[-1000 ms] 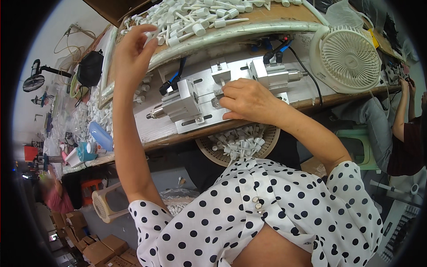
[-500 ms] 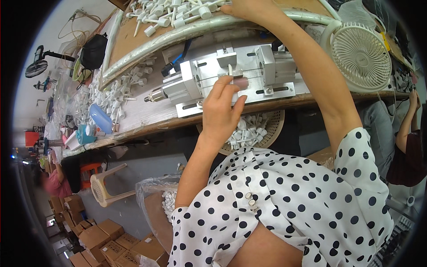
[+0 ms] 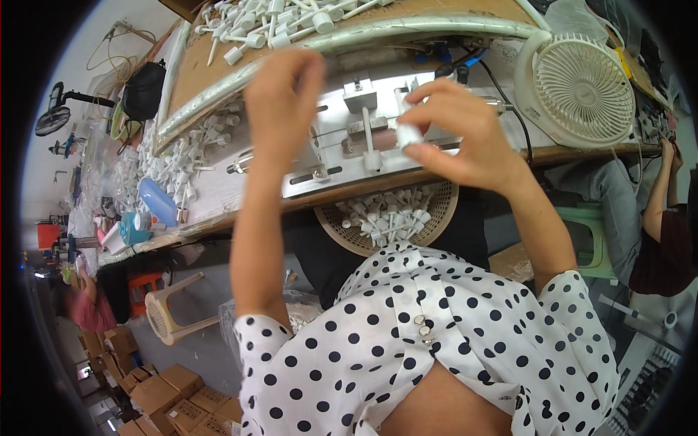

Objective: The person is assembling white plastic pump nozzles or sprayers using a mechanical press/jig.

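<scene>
My right hand (image 3: 465,134) is closed on a white cap with a stem (image 3: 409,136), held between thumb and fingers over the right part of a metal fixture (image 3: 334,182). In the fixture's middle lies another white stemmed cap (image 3: 368,138), its cap end toward me, beside a pinkish cylinder (image 3: 385,140). My left hand (image 3: 280,102) is raised over the fixture's left side, near the edge of the tray of caps. Motion smears its fingers, so whether it holds anything is hidden.
White stemmed caps (image 3: 273,18) are heaped on a board with a wrapped rim (image 3: 436,30). A beige basket (image 3: 449,211) below the bench edge holds more. A white fan (image 3: 582,94) stands right; a blue scoop-like piece (image 3: 158,200) lies left. A co-worker's arm (image 3: 658,189) shows far right.
My left hand has lifted off the fixture and moved left and away. The right hand has come back from the heap to the fixture with a white stemmed cap.
</scene>
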Tool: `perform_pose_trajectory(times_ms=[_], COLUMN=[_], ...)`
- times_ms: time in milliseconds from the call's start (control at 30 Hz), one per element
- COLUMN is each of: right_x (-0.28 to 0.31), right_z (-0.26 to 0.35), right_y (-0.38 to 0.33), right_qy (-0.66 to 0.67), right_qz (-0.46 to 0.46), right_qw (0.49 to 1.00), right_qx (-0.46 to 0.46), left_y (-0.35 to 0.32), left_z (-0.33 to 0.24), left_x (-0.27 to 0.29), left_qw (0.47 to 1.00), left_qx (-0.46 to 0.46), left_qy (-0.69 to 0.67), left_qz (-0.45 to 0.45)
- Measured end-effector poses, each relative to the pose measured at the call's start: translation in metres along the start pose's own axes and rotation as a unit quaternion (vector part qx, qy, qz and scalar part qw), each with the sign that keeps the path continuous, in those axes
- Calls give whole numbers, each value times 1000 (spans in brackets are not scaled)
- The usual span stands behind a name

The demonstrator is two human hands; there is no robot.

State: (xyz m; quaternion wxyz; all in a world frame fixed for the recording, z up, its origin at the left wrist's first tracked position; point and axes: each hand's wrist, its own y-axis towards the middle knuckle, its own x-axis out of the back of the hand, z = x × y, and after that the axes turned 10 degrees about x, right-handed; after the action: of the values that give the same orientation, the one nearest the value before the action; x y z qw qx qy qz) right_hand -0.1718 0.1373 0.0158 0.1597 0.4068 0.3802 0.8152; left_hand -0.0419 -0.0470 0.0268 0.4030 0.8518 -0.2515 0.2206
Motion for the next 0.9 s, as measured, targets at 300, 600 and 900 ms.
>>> perform_pose_trajectory(times_ms=[300, 600, 900], right_x=[-45, -44, 11], right_z=[-15, -14, -129], right_y=[-2, 11, 100], right_qy=[-88, -116, -318], right_qz=[153, 204, 157], right_qw=[975, 966, 935], right_qx=[134, 106, 28], left_y=[92, 79, 4], left_z=[64, 52, 15], left_x=[20, 42, 51], left_qw=[974, 970, 983], left_qx=[42, 16, 95], left_qy=[130, 104, -115], left_qz=[179, 218, 108])
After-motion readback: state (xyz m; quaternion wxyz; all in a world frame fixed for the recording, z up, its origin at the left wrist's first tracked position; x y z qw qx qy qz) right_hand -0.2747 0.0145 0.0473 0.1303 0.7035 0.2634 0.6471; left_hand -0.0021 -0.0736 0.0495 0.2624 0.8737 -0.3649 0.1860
